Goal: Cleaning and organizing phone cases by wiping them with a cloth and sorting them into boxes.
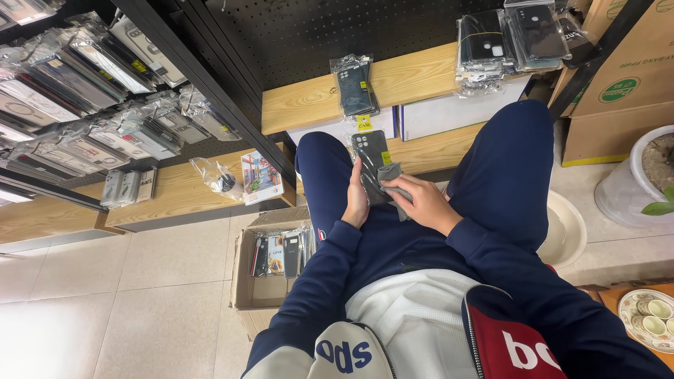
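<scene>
Head view, tiled floor (140, 281), wooden shelf (309, 98) — hands (393, 200) on bagged phone case (371, 151)

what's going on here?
A seated person holds a dark phone case in a clear bag over their lap. The left hand steadies it from the side; the right hand presses a grey cloth on it. Another bagged case lies on the wooden shelf, and a cardboard box of cases sits on the floor.

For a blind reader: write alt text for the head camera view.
A seated person's left hand steadies a bagged dark phone case on their lap while the right hand presses a grey cloth on it; wooden shelves of cases stand ahead.
</scene>
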